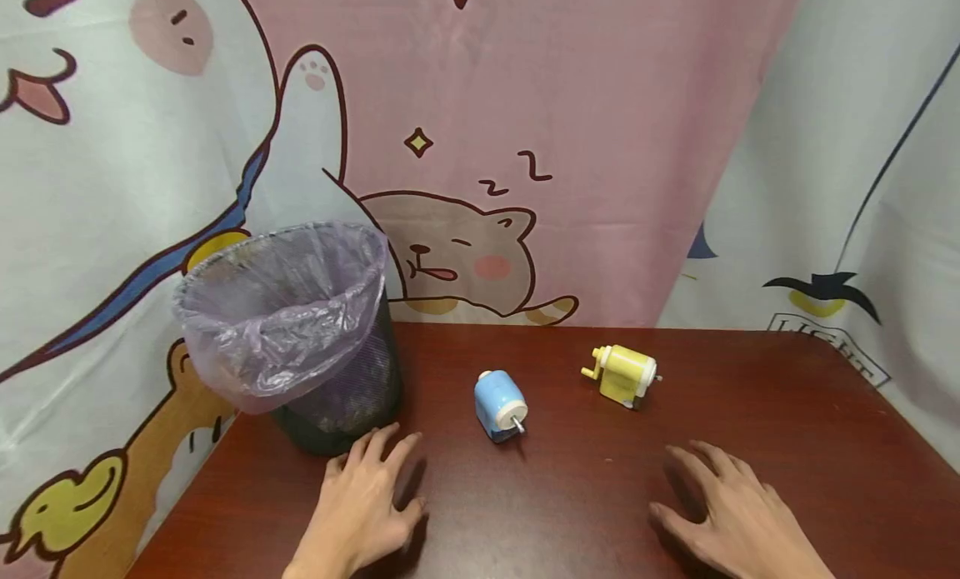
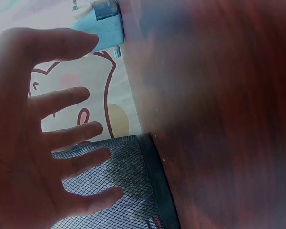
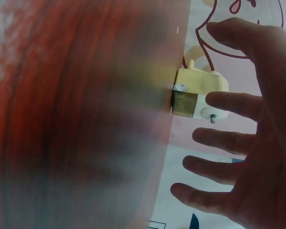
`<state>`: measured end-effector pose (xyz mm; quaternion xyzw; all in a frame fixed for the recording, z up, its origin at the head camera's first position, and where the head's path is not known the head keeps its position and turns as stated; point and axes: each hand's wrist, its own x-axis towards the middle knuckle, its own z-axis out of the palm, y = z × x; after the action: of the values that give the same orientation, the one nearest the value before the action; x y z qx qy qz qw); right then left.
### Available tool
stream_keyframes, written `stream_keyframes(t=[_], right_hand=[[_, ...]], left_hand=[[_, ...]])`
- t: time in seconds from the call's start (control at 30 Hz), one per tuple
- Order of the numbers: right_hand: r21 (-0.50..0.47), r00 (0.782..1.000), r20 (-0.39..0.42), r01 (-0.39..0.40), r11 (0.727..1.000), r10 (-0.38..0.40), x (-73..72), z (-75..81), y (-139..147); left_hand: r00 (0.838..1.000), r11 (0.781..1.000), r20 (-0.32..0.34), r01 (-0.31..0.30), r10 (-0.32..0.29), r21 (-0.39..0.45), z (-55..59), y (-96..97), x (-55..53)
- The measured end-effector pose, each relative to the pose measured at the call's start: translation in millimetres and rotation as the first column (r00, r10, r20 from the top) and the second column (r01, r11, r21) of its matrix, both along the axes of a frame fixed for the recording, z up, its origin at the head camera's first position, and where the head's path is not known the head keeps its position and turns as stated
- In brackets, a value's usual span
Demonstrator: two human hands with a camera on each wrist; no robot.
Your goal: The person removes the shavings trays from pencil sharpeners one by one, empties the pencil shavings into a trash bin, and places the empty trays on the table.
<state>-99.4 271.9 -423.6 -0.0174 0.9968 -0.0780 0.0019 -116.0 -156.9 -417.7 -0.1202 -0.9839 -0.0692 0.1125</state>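
My left hand [image 1: 360, 504] is spread over the tabletop with fingers apart, just in front of a mesh wastebasket [image 1: 352, 404]. It holds nothing. Right of it stands a blue crank pencil sharpener [image 1: 497, 402] with a white end and a metal pin; the left wrist view shows its blue body [image 2: 109, 31] beyond the thumb. On the right side, my right hand [image 1: 738, 512] is spread too, with nothing in its fingers. A yellow crank pencil sharpener [image 1: 624, 375] stands beyond it, its small handle pointing left. In the right wrist view this yellow sharpener [image 3: 195, 83] appears past the fingertips.
A translucent purple bag [image 1: 300, 329] lines the wastebasket and folds over its rim. The dark reddish-brown table [image 1: 570, 496] ends at a cartoon-printed curtain [image 1: 600, 146] behind and along the sides.
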Motion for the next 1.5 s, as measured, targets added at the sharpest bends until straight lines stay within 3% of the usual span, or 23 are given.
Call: stream_keyframes(t=[0.43,0.83,1.07,1.2,1.3,1.5], right_hand=[[-0.006,0.999,-0.049,-0.012,1.0,0.011,5.9,0.0,5],[-0.031,0.991,-0.125,-0.06,0.998,0.056,6.4,4.4,5],[-0.044,0.993,-0.096,-0.067,0.997,0.063,2.9,7.2,4],[-0.047,0.997,-0.035,-0.069,0.997,0.068,-2.9,9.4,1],[-0.048,0.997,0.011,-0.075,0.996,0.076,-6.9,10.4,-1],[-0.066,0.993,-0.016,-0.121,0.99,0.12,-9.6,9.9,-5]], left_hand=[[1.0,1.0,-0.001,0.016,-0.016,0.005,1.3,5.9,-3.0],[0.991,0.992,-0.057,0.125,-0.124,0.015,7.5,22.0,-20.9],[0.967,0.973,-0.131,0.227,-0.219,0.047,9.9,32.4,-39.2],[0.954,0.959,-0.148,0.275,-0.262,0.075,11.3,39.4,-51.6],[0.94,0.943,-0.165,0.318,-0.299,0.102,11.6,46.0,-60.8],[0.905,0.901,-0.187,0.409,-0.381,0.144,12.8,62.3,-79.7]])
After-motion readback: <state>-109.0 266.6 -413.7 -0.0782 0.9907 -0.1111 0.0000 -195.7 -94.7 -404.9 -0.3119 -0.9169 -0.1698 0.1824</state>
